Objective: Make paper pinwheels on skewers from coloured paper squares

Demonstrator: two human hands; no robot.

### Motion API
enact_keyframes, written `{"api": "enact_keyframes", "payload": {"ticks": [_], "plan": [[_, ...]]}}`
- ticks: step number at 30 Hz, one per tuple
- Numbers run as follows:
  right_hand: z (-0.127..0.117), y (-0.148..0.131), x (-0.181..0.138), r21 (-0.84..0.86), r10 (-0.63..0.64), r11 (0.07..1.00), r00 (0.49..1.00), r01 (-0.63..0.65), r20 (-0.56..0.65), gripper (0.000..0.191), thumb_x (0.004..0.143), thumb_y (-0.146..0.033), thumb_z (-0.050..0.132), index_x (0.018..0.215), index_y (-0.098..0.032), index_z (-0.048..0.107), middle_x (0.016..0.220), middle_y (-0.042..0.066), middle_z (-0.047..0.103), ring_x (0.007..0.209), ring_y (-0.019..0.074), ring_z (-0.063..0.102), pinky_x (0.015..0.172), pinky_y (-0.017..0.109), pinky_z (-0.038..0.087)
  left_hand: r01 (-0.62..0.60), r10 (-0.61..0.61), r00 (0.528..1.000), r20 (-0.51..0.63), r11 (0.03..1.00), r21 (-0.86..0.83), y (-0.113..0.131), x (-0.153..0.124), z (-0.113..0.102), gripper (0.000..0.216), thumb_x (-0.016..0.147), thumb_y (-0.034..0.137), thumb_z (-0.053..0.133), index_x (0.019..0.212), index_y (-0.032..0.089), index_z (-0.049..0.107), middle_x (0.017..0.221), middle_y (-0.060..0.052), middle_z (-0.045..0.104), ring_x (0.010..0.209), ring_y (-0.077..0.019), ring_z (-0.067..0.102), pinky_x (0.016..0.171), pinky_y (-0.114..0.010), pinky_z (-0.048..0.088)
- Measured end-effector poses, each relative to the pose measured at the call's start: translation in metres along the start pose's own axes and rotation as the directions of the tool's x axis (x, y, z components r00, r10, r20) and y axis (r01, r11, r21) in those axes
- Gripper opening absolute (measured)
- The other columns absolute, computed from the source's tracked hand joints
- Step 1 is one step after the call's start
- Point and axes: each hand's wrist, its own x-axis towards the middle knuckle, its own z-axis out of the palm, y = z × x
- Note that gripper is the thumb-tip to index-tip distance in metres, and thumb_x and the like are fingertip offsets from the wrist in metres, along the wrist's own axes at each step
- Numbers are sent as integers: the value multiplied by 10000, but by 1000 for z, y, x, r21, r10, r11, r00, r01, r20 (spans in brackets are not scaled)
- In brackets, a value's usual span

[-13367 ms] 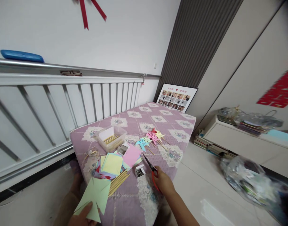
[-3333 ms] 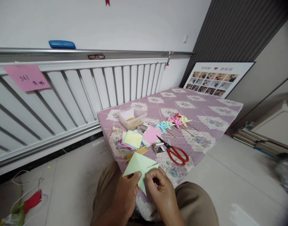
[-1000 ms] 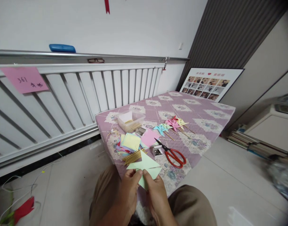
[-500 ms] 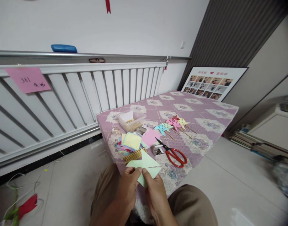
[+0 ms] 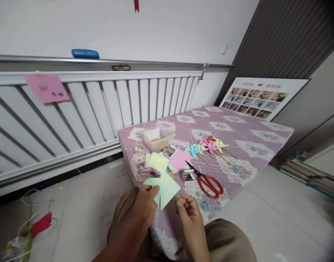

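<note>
My left hand pinches the left part of a light green paper square between thumb and fingers. Slits run inward from the paper's corners. My right hand is apart from the paper, to its right, with loosely bent fingers and nothing visible in them. Beyond the paper lie a stack of coloured paper squares, partly hidden wooden sticks and a pink paper sheet. A small white box of metal pins stands beside red-handled scissors.
A clear plastic box with sticks stands near the radiator. Several finished paper pinwheels lie farther right on the floral purple cover. A framed photo board leans at the far end.
My right hand has let go of the green paper and moved right. My left hand still holds the paper, which is now turned and held farther left. The view has shifted slightly.
</note>
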Motion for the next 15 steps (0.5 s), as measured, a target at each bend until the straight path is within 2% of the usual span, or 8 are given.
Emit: {"api": "enact_keyframes", "payload": {"ticks": [2, 3, 5, 7, 9, 11, 15], "plan": [[-8, 4, -2, -188, -179, 965, 983, 182, 32, 219, 798, -324, 632, 985, -219, 587, 794, 5, 647, 744, 177, 622, 688, 276, 519, -2, 4, 1000, 20, 996, -88, 0, 5, -2, 160, 737, 338, 600, 780, 185, 583, 654, -28, 640, 583, -185, 610, 537, -284, 469], [-10, 5, -3, -274, -262, 920, 960, 279, 96, 205, 816, -291, 605, 1007, -221, 588, 821, 16, 650, 771, 184, 628, 710, 285, 521, 6, -1, 999, 39, 991, -132, 1, 6, -2, 149, 728, 330, 605, 771, 189, 575, 640, -20, 632, 567, -181, 603, 535, -284, 466], [-11, 6, -5, -386, -385, 797, 883, 464, 267, 212, 844, -217, 551, 1052, -231, 587, 860, 29, 655, 802, 186, 633, 731, 292, 520, 37, -19, 996, 87, 976, -214, 6, 4, -2, 132, 710, 308, 611, 759, 198, 557, 612, 3, 610, 527, -164, 579, 529, -281, 457], [-10, 4, -6, -426, -444, 681, 799, 595, 406, 259, 851, -151, 516, 1086, -238, 578, 855, 26, 650, 793, 181, 633, 729, 291, 520, 76, -34, 989, 146, 955, -286, 10, 1, 0, 128, 690, 286, 618, 750, 201, 544, 596, 22, 588, 504, -147, 556, 529, -274, 450], [-7, 1, -4, -441, -462, 609, 746, 660, 479, 295, 852, -112, 495, 1112, -234, 564, 846, 26, 645, 775, 178, 633, 709, 285, 522, 109, -49, 981, 190, 942, -318, 13, -3, 0, 130, 674, 269, 623, 735, 198, 534, 593, 30, 572, 511, -138, 547, 540, -267, 447], [-6, -1, 0, -444, -473, 573, 720, 689, 507, 313, 851, -100, 493, 1134, -221, 549, 896, 44, 655, 810, 186, 640, 725, 288, 525, 112, -54, 978, 200, 949, -295, 13, -5, -1, 129, 673, 270, 621, 730, 198, 530, 595, 28, 565, 535, -140, 551, 554, -264, 446], [-5, -8, 5, -422, -486, 579, 710, 698, 509, 265, 845, -108, 513, 1083, -212, 566, 981, 61, 673, 909, 196, 642, 795, 287, 509, 42, -25, 981, 190, 995, -86, 7, -6, -6, 141, 727, 333, 573, 776, 207, 535, 662, -7, 602, 619, -164, 586, 578, -266, 449]]}}
